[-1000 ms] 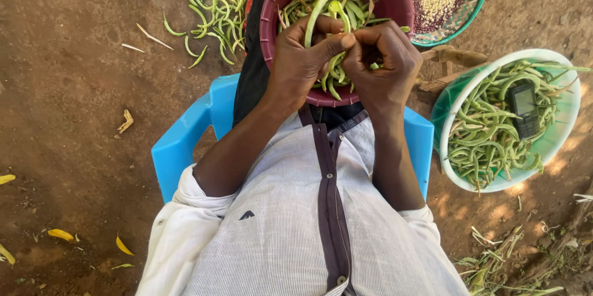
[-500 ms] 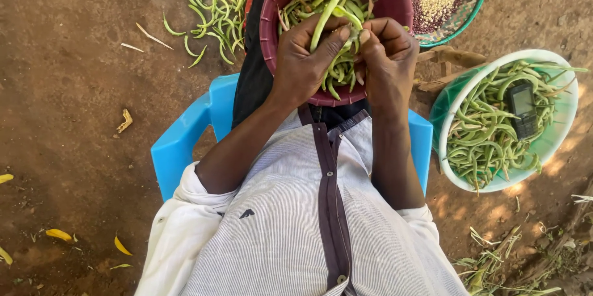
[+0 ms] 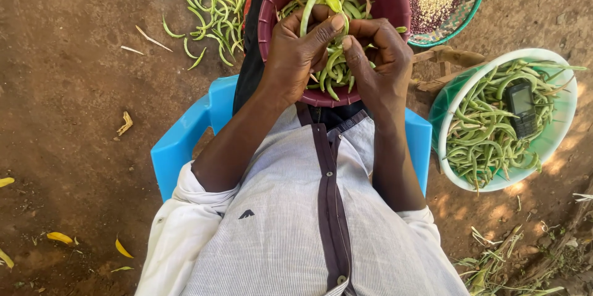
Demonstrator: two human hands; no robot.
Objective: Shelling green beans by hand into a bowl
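Head view. The left hand and right hand meet over a maroon bowl resting on the lap. Both hands grip one green pod: the left thumb and fingers are pinched narrow on its lower part, and the right fingers are curled tight against the same pod just beside the left thumb tip. The pod's upper end rises clear of the hands, curving toward the bowl's far rim. The bowl holds a loose heap of green pods under and around the hands.

A blue chair shows on both sides of the torso. To the right, on the ground, a white basin with a green inner wall holds more pods, and a dark phone lies on top of them. A woven basket of pale seeds stands beyond the bowl, touching its rim. A scatter of pods lies on the bare soil to the left.
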